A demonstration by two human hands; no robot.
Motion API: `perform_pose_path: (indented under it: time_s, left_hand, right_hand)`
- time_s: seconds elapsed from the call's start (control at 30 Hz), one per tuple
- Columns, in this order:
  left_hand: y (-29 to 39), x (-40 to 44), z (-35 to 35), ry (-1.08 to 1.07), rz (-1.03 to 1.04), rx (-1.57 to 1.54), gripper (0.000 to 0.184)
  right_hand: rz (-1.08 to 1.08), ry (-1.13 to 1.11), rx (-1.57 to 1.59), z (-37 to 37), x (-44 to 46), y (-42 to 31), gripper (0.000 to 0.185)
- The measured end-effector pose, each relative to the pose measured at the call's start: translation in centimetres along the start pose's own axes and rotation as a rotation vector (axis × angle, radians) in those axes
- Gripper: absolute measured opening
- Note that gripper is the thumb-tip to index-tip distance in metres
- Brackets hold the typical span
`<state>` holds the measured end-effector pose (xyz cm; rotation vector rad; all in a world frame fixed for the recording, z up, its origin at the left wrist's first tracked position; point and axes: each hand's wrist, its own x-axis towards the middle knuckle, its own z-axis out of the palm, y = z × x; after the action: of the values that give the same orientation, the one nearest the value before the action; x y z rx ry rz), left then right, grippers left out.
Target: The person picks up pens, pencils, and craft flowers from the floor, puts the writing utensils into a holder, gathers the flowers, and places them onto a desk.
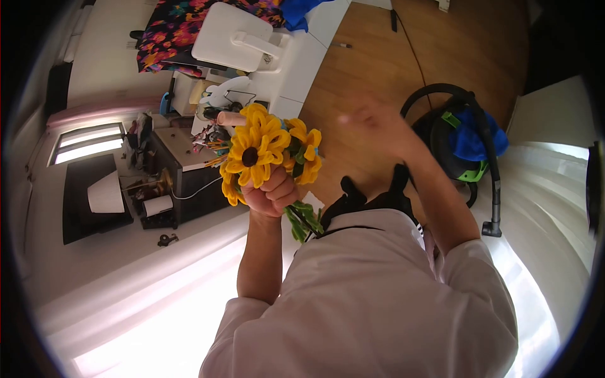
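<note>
My left hand [272, 194] is closed around the stems of a bunch of yellow artificial sunflowers [268, 143]. Their petals look fuzzy, and the largest bloom has a dark brown centre. Green leaves [301, 222] stick out below my fist, near the front of my shirt. Off to the right of the blooms, apart from them, my right hand [372, 123] is raised over the wooden floor. Motion smears its fingers, so their pose is unclear.
A black and green vacuum cleaner [444, 135] with a curved hose [485, 132] stands on the wooden floor [365, 69] at right. Ahead to the left are a white monitor [230, 38] and a white desk [302, 69]. A lamp [107, 193] and a dark cabinet [189, 195] occupy the left side.
</note>
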<state>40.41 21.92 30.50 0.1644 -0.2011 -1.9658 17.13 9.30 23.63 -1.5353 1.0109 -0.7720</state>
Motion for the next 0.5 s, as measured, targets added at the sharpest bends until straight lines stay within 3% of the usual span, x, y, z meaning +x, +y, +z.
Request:
perform_pose_path:
  time_s: [0.03, 0.1, 0.13, 0.2, 0.23, 0.3, 0.43, 0.5]
  left_hand:
    - [-0.1, 0.3, 0.1, 0.012, -0.021, 0.055, 0.024]
    - [-0.4, 0.8, 0.3, 0.019, -0.048, 0.103, 0.024]
    - [-0.5, 0.8, 0.4, 0.096, -0.056, 0.143, 0.023]
    - [-0.2, 0.6, 0.9, 0.188, -0.071, 0.172, 0.023]
    - [0.1, 0.6, 1.2, 0.271, -0.119, 0.282, 0.023]
    - [0.8, 0.2, 0.3, 0.32, -0.204, 0.379, 0.026]
    - [0.9, -1.1, -0.7, 0.393, -0.127, 0.313, 0.03]
    - [1.3, -2.2, -1.4, 0.408, -0.11, 0.299, 0.033]
  right_hand:
    - [0.007, 0.008, -0.002, 0.5, -0.2, -1.6, 0.054]
    - [-0.093, -0.357, 0.163, 0.2, -0.4, -4.2, 0.051]
    - [-0.085, -0.352, 0.16, 0.3, -0.2, -3.4, 0.051]
    - [-0.244, -0.395, 0.189, 1.3, 1.0, -0.3, 0.026]
    - [-0.227, -0.396, 0.194, 1.3, 1.4, 1.0, 0.026]
    - [0.095, -0.448, 0.373, 0.4, 2.2, 4.3, 0.023]
    - [0.233, -0.32, 0.467, -1.4, 3.9, 11.8, 0.021]
    - [0.329, -0.147, 0.281, -1.9, 4.0, 15.3, 0.024]
